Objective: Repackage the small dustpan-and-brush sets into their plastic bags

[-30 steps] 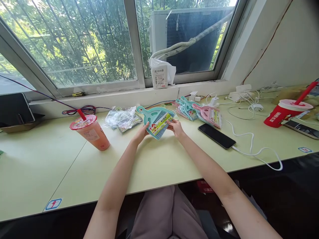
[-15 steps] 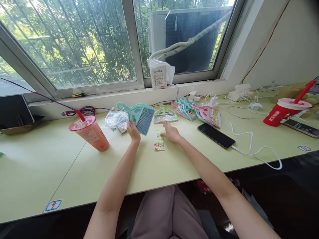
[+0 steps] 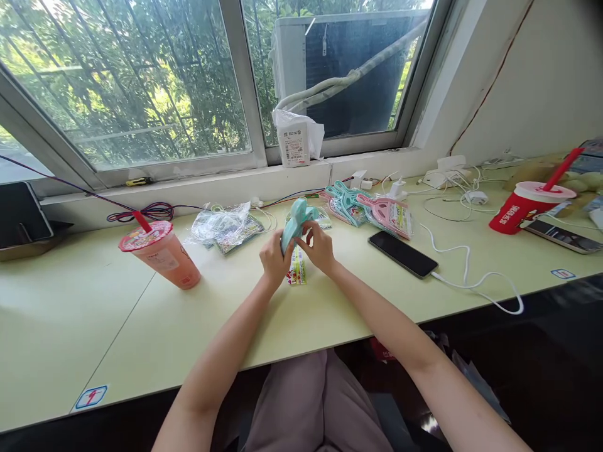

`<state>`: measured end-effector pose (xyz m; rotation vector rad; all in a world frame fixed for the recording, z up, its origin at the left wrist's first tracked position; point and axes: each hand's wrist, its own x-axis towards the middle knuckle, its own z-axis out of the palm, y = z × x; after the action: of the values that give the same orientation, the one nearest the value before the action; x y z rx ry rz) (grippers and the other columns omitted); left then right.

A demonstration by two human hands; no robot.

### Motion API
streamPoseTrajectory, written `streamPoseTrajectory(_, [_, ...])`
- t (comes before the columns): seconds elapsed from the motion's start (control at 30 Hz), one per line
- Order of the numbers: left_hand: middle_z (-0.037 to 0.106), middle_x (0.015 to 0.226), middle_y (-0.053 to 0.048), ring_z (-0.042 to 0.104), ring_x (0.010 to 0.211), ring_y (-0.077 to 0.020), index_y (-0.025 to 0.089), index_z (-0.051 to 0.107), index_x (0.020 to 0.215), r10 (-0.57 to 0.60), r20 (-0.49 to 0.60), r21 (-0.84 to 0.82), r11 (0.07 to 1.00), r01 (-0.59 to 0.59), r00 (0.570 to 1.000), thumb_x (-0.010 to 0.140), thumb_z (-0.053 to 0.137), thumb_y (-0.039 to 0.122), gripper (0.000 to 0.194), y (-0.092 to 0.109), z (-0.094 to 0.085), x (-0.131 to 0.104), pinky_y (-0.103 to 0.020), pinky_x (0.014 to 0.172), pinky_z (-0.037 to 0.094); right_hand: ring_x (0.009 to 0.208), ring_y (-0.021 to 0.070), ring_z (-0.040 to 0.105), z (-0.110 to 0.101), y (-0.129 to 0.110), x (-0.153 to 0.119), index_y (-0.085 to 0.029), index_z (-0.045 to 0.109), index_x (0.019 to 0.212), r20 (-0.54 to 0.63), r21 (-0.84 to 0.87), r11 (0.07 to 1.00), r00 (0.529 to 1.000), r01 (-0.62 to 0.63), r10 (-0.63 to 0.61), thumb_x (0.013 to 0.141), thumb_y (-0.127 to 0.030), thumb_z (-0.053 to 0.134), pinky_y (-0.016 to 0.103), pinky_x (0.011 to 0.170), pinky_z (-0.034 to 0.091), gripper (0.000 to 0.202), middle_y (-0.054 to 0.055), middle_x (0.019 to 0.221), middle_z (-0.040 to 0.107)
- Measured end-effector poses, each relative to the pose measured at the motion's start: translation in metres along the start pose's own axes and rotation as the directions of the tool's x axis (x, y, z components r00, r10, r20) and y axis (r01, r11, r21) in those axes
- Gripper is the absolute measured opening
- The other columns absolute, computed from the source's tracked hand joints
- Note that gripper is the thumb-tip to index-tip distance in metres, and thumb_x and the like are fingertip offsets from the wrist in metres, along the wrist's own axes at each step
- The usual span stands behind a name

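A mint-green hand brush (image 3: 293, 225) is held up over the desk, turned nearly edge-on to me, so its bristles are mostly hidden. My left hand (image 3: 274, 254) is closed around its left side. With bent fingers, my right hand (image 3: 319, 246) grips its lower right edge. Beneath the hands lies a printed card (image 3: 296, 267), partly covered by them. Just behind the brush, a flat packaged green brush set (image 3: 323, 218) lies on the desk, half hidden.
Crumpled plastic wrappers (image 3: 221, 226) lie left of the hands, beside a pink drink cup (image 3: 162, 254). To the right are packaged pink and teal brush sets (image 3: 384, 212), a black phone (image 3: 402, 253) on a white cable (image 3: 466, 263), and a red cup (image 3: 522, 207).
My left hand has brought the brush rightward and turned it from face-on to edge-on. My right hand has left the card and taken hold of the brush. The view has shifted slightly.
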<state>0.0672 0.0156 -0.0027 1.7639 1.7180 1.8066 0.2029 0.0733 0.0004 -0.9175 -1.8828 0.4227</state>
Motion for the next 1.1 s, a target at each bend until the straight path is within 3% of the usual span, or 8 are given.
streamPoseTrajectory(0.13, [0.063, 0.098, -0.011, 0.056, 0.103, -0.0291, 0.021, 0.062, 0.106, 0.056, 0.037, -0.036, 0.998, -0.055, 0.998, 0.082, 0.065, 0.04, 0.03, 0.006, 0.002, -0.004, -0.032, 0.083, 0.043, 0.063, 0.0128, 0.059, 0.0, -0.001, -0.001, -0.024, 0.049, 0.119, -0.098, 0.106, 0.994, 0.994, -0.033, 0.044, 0.083, -0.041, 0.061, 0.025, 0.068, 0.045, 0.041, 0.0, 0.09, 0.065])
streamPoseTrajectory(0.27, [0.064, 0.101, -0.014, 0.055, 0.104, -0.0306, 0.02, 0.063, 0.103, 0.262, 0.072, 0.113, 0.957, -0.268, 0.962, 0.082, 0.064, 0.043, 0.032, 0.004, -0.002, 0.001, -0.037, 0.09, 0.042, 0.06, 0.0123, 0.057, -0.004, -0.006, 0.003, -0.023, 0.054, 0.104, -0.087, 0.095, 0.995, 0.995, -0.032, 0.041, 0.079, -0.036, 0.063, 0.024, 0.065, 0.043, 0.03, -0.001, 0.078, 0.063])
streamPoseTrajectory(0.37, [0.065, 0.093, -0.012, 0.058, 0.094, -0.0277, 0.019, 0.061, 0.104, 0.351, 0.098, 0.216, 0.906, -0.365, 0.931, 0.086, 0.056, 0.047, 0.033, -0.002, -0.004, 0.005, -0.036, 0.082, 0.043, 0.056, 0.0115, 0.055, -0.006, -0.004, 0.011, -0.022, 0.055, 0.092, -0.035, 0.095, 0.995, 0.999, -0.01, 0.014, 0.077, -0.033, 0.063, 0.024, 0.061, 0.043, 0.021, -0.002, 0.073, 0.061])
streamPoseTrajectory(0.63, [0.064, 0.087, -0.007, 0.058, 0.075, -0.0188, 0.018, 0.057, 0.107, 0.422, 0.066, 0.211, 0.88, -0.426, 0.904, 0.092, 0.042, 0.053, 0.041, -0.011, -0.002, 0.008, -0.029, 0.067, 0.041, 0.051, 0.0095, 0.053, -0.01, 0.001, 0.022, -0.021, 0.054, 0.085, 0.04, 0.482, 0.876, 0.999, 0.007, -0.03, 0.072, -0.027, 0.065, 0.022, 0.047, 0.045, 0.018, -0.006, 0.066, 0.048])
streamPoseTrajectory(0.77, [0.055, 0.071, -0.002, 0.049, 0.062, -0.0154, 0.017, 0.057, 0.097, 0.195, -0.236, 0.2, 0.969, -0.149, 0.952, 0.096, 0.029, 0.056, 0.048, -0.016, -0.016, 0.024, -0.028, 0.061, 0.034, 0.049, 0.0089, 0.052, -0.018, -0.002, 0.022, -0.021, 0.055, 0.085, 0.109, 0.62, 0.782, 0.994, -0.069, 0.001, 0.071, -0.037, 0.07, 0.022, 0.043, 0.045, 0.026, -0.005, 0.068, 0.05])
streamPoseTrajectory(0.9, [0.04, 0.061, 0.002, 0.04, 0.06, -0.0141, 0.019, 0.052, 0.076, 0.032, -0.47, 0.135, 0.99, 0.036, 0.882, 0.095, 0.028, 0.059, 0.051, -0.032, -0.044, 0.052, -0.028, 0.062, 0.031, 0.05, 0.0091, 0.048, -0.03, 0.0, 0.029, -0.022, 0.058, 0.087, 0.004, 0.645, 0.763, 0.999, -0.041, 0.051, 0.076, -0.048, 0.066, 0.022, 0.044, 0.042, 0.03, -0.003, 0.067, 0.052])
streamPoseTrajectory(1.0, [0.04, 0.06, 0.002, 0.043, 0.063, -0.0147, 0.02, 0.047, 0.067, -0.13, -0.399, -0.026, 0.991, 0.131, 0.908, 0.093, 0.033, 0.06, 0.05, -0.048, -0.052, 0.063, -0.028, 0.063, 0.034, 0.053, 0.0095, 0.044, -0.046, 0.008, 0.036, -0.02, 0.061, 0.077, -0.153, 0.485, 0.875, 0.985, 0.004, 0.08, 0.078, -0.051, 0.062, 0.023, 0.049, 0.037, 0.032, -0.003, 0.061, 0.048])
streamPoseTrajectory(1.1, [0.052, 0.064, -0.001, 0.052, 0.069, -0.017, 0.019, 0.055, 0.07, -0.364, -0.055, -0.191, 0.918, 0.348, 0.93, 0.087, 0.046, 0.061, 0.046, -0.063, -0.051, 0.062, -0.029, 0.066, 0.04, 0.057, 0.0107, 0.043, -0.062, 0.016, 0.041, -0.017, 0.059, 0.065, -0.102, 0.238, 0.971, 0.994, -0.011, 0.036, 0.081, -0.054, 0.056, 0.024, 0.054, 0.033, 0.04, -0.002, 0.058, 0.047])
